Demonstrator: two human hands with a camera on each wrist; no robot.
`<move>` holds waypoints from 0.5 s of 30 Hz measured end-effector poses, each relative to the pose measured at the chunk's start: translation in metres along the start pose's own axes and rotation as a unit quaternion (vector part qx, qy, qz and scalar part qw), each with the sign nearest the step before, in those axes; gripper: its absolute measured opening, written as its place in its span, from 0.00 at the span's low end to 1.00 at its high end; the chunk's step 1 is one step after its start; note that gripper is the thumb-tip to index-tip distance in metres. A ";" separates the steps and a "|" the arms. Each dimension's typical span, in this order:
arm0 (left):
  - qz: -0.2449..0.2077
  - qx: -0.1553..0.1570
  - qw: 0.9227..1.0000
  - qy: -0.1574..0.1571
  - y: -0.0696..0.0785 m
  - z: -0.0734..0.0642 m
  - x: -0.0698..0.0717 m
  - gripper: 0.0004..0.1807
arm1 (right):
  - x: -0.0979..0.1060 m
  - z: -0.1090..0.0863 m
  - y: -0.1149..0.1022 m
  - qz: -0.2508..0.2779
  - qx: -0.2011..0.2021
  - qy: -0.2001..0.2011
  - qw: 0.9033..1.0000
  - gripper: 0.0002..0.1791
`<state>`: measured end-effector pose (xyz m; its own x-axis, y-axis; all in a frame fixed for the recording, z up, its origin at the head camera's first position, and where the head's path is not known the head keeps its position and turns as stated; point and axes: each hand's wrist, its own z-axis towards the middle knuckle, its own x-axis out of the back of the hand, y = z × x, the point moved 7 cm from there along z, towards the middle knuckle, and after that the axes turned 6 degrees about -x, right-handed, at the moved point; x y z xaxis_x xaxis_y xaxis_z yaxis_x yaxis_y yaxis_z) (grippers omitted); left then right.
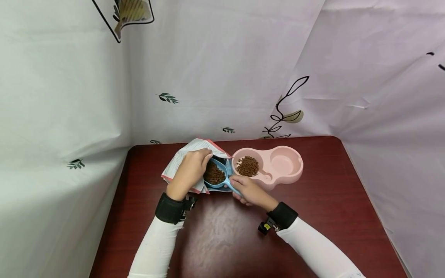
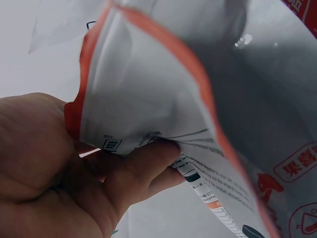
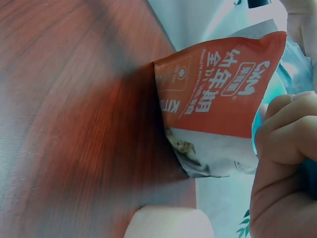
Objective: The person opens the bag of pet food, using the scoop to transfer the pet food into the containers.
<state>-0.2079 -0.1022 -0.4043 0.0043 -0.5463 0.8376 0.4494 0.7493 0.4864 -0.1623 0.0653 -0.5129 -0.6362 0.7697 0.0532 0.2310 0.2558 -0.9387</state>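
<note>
A pet food bag [image 1: 182,156], white with red edges, lies tilted at the table's back left with its mouth turned right. My left hand [image 1: 192,166] pinches the upper edge of that mouth; the left wrist view shows the fingers on the bag's rim [image 2: 198,84]. In my right hand [image 1: 253,191] is the handle of a light blue scoop [image 1: 227,180]. Brown kibble [image 1: 214,173] fills the scoop, which is at the bag's opening. From the right wrist, the bag's orange printed front [image 3: 213,89] shows, while the fingers [image 3: 287,129] hide most of the scoop.
Right of the bag stands a pink double bowl [image 1: 267,156]; its left hollow holds kibble [image 1: 248,166], its right hollow none. A dark red wooden table [image 1: 313,208] lies beneath. White patterned cloth [image 1: 222,77] hangs behind and at both sides.
</note>
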 end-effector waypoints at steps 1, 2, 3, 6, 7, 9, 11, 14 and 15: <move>-0.001 -0.001 1.000 0.001 0.000 0.000 0.000 0.15 | 0.001 -0.002 0.001 0.002 0.003 0.000 1.000 0.20; -0.001 -0.002 1.000 0.002 0.000 0.000 0.001 0.14 | 0.002 -0.005 0.001 0.007 0.005 -0.001 1.000 0.20; -0.002 -0.003 1.000 0.002 0.000 0.001 0.001 0.14 | 0.003 -0.007 0.001 0.011 0.009 -0.002 1.000 0.20; -0.005 0.002 1.000 -0.001 -0.001 0.000 0.002 0.15 | 0.006 -0.012 0.003 0.024 0.018 0.000 1.000 0.22; -0.008 0.005 1.000 -0.003 -0.001 0.000 0.003 0.15 | 0.007 -0.014 0.003 0.023 0.021 0.003 1.000 0.22; -0.012 0.010 1.000 -0.008 -0.002 0.000 0.003 0.15 | 0.009 -0.016 0.004 0.020 0.030 0.009 0.999 0.21; -0.017 0.014 1.000 -0.013 -0.003 0.000 0.004 0.16 | 0.011 -0.018 0.005 0.021 0.041 0.013 0.999 0.21; -0.018 0.015 1.000 -0.016 -0.004 0.001 0.004 0.16 | 0.013 -0.021 0.006 0.021 0.058 0.016 0.998 0.19; -0.018 0.014 1.000 -0.016 -0.004 0.001 0.004 0.16 | 0.014 -0.022 0.006 0.021 0.062 0.016 0.998 0.18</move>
<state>-0.2104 -0.1070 -0.4027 -0.0406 -0.5607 0.8270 0.4232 0.7401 0.5226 -0.1537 0.0900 -0.5104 -0.6040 0.7967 0.0208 0.1627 0.1489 -0.9754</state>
